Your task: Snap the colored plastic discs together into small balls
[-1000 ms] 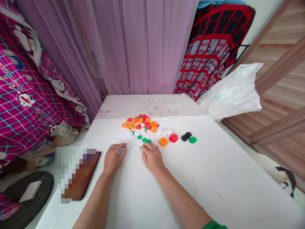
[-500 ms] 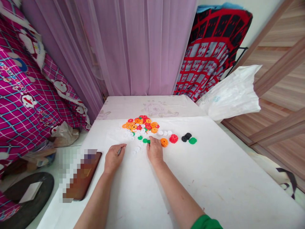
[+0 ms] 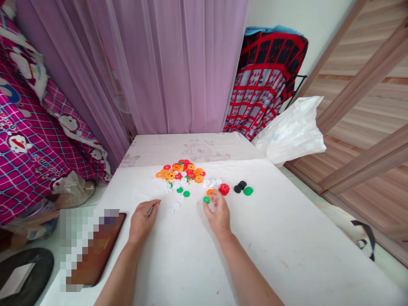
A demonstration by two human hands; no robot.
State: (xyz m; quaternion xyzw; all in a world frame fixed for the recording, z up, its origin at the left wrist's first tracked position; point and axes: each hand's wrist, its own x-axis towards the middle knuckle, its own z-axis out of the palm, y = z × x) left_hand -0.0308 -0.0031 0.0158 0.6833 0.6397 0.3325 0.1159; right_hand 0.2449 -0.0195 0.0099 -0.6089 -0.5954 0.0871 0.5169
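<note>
My right hand [image 3: 219, 216] pinches a small green flower-shaped disc [image 3: 206, 199] between thumb and fingertips. Just behind it lies an orange disc [image 3: 209, 192], partly hidden by the fingers, with a stack of red discs [image 3: 224, 189] to the right. My left hand [image 3: 142, 221] rests closed on the table around a slim dark grey stick-like thing [image 3: 151, 210], mostly hidden, kind unclear. Between the hands are loose green discs [image 3: 186, 194] and white flower-shaped pieces [image 3: 177, 205]. Farther back is a mixed pile of orange, red and white flower-shaped pieces [image 3: 181, 171].
White discs [image 3: 212, 182] sit behind the red stack; black discs [image 3: 240, 187] and a green stack [image 3: 248, 191] lie farther right. A brown phone-like slab [image 3: 108, 250], partly pixelated, is at the left edge of the white table [image 3: 188, 263]. A white plastic bag [image 3: 290, 131] stands beyond the right edge.
My right hand has moved right, away from the loose green discs, and now holds a green one near the orange disc. My left hand keeps its grip. The camera view has shifted slightly.
</note>
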